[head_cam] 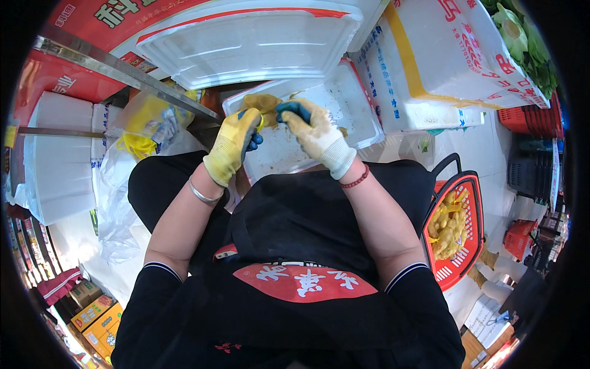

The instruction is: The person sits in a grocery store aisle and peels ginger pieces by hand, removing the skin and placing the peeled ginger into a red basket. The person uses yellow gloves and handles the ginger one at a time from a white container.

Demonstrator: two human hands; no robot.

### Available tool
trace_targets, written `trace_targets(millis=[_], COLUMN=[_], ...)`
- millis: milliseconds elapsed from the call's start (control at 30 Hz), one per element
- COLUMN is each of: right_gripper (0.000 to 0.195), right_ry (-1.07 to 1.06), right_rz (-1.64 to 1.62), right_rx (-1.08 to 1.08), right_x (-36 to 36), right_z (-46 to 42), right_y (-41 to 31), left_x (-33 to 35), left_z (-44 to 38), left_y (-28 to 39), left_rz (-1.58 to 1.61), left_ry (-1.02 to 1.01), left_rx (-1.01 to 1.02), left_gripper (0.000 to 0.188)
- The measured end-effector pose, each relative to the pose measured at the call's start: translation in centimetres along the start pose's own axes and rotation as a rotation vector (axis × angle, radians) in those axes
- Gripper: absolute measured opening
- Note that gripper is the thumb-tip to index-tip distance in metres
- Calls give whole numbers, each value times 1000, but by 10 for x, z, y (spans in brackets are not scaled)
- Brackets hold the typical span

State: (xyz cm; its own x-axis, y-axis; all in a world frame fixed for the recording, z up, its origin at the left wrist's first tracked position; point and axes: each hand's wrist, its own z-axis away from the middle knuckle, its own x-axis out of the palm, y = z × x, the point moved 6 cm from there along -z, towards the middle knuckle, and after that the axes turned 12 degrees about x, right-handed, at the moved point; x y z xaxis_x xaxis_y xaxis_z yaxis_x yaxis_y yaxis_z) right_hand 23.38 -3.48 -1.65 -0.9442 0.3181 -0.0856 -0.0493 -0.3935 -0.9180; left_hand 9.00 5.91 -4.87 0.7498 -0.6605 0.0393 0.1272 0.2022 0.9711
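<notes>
Over an open white foam box, both my hands are raised close together in soiled work gloves with blue palms. A yellowish-brown piece of produce, possibly ginger root, lies just beyond and between them. My left hand, in a yellow-stained glove, is curled with a bit of yellow material at its fingertips. My right hand, in a brown-stained white glove, has finger and thumb tips drawn together near the produce; whether it pinches anything is too small to tell. Brown crumbs lie on the box floor.
A foam lid stands behind the box. Taped foam boxes are stacked at right, with leafy vegetables above. A red basket holds yellow-netted produce by my right side. A plastic bag with yellow netting and a metal rail are at left.
</notes>
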Motion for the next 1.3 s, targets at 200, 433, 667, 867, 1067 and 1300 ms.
trace_targets(millis=[200,433,667,867,1067,1300], right_gripper=[33,32,23,22,25,26], right_ry=[19,104,189,223,210,60], right_rz=[283,422,661,753,872,742], right_rx=[-316,-287,-214,-201,-61,25], right_x=[10,4,2,3,9,5], right_z=[-1,10,6,7,6,1], right_y=[5,-6,3,10,6,13], left_x=[10,15,27,33,32,29], left_z=[4,3,7,11,8,9], left_y=[0,18,25,24,33,26], left_rz=[340,-77,-397,-490,-510,-587], left_ry=[-86,-292,-406,-442,-449,-395], left_rx=[-15,439,343,384,281,366], left_gripper=[36,37,30,25,25,25])
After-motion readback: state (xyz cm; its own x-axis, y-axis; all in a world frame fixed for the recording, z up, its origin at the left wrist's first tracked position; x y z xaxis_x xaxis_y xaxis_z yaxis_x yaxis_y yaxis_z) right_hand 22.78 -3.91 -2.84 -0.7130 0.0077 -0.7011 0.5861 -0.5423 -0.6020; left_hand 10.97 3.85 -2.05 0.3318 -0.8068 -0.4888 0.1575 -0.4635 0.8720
